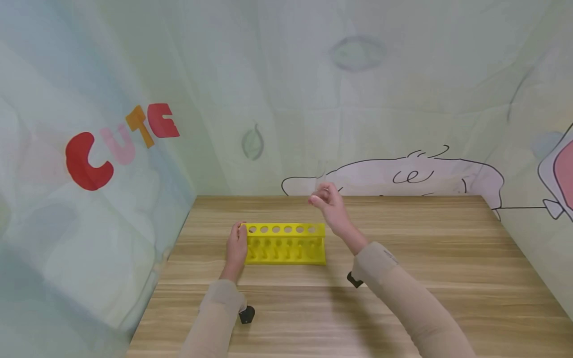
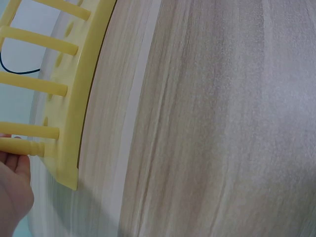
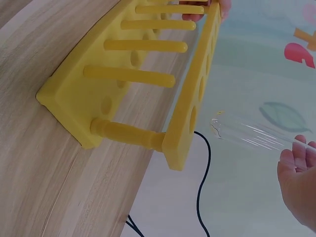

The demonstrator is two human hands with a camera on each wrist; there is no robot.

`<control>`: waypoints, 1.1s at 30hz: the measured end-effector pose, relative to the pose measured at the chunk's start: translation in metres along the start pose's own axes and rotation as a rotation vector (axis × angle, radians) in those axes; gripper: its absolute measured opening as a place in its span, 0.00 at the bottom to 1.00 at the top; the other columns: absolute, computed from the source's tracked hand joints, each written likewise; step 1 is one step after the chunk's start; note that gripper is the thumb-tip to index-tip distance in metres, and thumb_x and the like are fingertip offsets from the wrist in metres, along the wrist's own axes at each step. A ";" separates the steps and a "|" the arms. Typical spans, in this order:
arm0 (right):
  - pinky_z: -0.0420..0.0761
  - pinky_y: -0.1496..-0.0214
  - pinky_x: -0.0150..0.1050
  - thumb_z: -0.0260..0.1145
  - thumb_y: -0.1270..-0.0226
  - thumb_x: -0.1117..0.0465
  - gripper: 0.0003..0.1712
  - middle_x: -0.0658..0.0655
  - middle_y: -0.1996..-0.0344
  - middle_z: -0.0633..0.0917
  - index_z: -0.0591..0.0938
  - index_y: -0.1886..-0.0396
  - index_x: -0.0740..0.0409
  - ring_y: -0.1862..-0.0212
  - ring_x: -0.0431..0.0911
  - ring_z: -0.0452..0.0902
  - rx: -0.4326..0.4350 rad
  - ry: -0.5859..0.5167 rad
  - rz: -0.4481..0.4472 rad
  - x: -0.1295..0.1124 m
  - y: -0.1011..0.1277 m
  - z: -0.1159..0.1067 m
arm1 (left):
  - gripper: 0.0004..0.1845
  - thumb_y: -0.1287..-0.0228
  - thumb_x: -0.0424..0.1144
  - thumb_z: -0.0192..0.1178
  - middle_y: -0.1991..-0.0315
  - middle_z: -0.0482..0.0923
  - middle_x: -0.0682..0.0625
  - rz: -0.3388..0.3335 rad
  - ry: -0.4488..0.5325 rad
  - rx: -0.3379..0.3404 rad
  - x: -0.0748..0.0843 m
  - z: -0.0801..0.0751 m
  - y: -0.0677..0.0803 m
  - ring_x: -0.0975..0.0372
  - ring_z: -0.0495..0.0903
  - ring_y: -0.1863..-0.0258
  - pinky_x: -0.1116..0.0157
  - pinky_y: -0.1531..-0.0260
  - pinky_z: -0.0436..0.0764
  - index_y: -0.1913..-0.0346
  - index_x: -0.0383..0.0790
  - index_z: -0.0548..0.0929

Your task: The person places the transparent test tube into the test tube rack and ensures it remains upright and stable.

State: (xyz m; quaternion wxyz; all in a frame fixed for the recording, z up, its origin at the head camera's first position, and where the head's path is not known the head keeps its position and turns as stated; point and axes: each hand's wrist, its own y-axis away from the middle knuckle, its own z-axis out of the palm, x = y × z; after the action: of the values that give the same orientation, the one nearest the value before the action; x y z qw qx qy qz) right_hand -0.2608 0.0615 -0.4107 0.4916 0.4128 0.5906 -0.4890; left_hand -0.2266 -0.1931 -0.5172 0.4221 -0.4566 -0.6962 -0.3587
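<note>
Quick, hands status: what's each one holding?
Left hand: grips the left end of the yellow rack.
Right hand: pinches a clear test tube above the rack.

On a wooden table [image 1: 425,258] hemmed by cloth walls [image 1: 112,214] at left and back, only a yellow rack [image 1: 286,243] blocks the middle, with bare tabletop open to its right and front.

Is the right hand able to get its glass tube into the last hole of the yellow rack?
Probably yes. The right hand holds the glass tube just above the yellow rack, near its right end. The holes look empty, and the left hand only holds the far left end.
</note>
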 end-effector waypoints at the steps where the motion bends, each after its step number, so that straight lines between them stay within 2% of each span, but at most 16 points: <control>1: 0.74 0.47 0.41 0.54 0.37 0.65 0.11 0.59 0.64 0.79 0.65 0.56 0.59 0.58 0.47 0.75 -0.001 -0.001 0.002 0.000 0.000 0.001 | 0.26 0.33 0.56 0.31 0.41 0.65 0.46 0.000 0.000 0.000 0.000 0.000 0.000 0.56 0.64 0.50 0.56 0.45 0.65 0.39 0.46 0.62; 15: 0.73 0.46 0.43 0.55 0.37 0.64 0.14 0.61 0.63 0.79 0.64 0.55 0.63 0.56 0.51 0.75 0.003 0.033 0.018 0.003 -0.005 0.006 | 0.26 0.33 0.56 0.31 0.40 0.64 0.47 -0.023 0.002 0.001 0.001 0.000 -0.002 0.56 0.63 0.47 0.54 0.42 0.63 0.40 0.47 0.62; 25: 0.73 0.47 0.43 0.54 0.37 0.66 0.15 0.65 0.63 0.79 0.63 0.55 0.68 0.57 0.51 0.76 0.011 0.029 0.016 0.007 -0.005 0.009 | 0.26 0.33 0.56 0.31 0.40 0.64 0.46 0.001 -0.012 -0.004 0.000 0.000 0.000 0.55 0.63 0.45 0.54 0.41 0.62 0.40 0.46 0.62; 29: 0.74 0.48 0.42 0.55 0.38 0.67 0.13 0.67 0.62 0.79 0.64 0.57 0.67 0.57 0.53 0.76 0.018 0.033 0.015 0.009 -0.005 0.010 | 0.25 0.33 0.55 0.31 0.40 0.64 0.46 -0.011 -0.015 -0.004 0.001 0.000 0.000 0.56 0.63 0.47 0.54 0.42 0.63 0.40 0.47 0.62; 33: 0.75 0.49 0.42 0.56 0.39 0.67 0.11 0.65 0.62 0.79 0.66 0.59 0.64 0.56 0.55 0.76 0.023 0.043 0.023 0.011 -0.004 0.011 | 0.24 0.33 0.55 0.31 0.41 0.64 0.46 -0.016 -0.017 0.003 0.001 0.000 0.000 0.56 0.64 0.48 0.54 0.43 0.63 0.40 0.47 0.63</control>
State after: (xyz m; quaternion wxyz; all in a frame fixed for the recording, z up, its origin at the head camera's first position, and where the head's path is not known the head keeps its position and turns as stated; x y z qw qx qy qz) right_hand -0.2649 0.0502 -0.4216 0.4795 0.4356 0.5906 -0.4812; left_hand -0.2266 -0.1926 -0.5158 0.4139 -0.4534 -0.7039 -0.3573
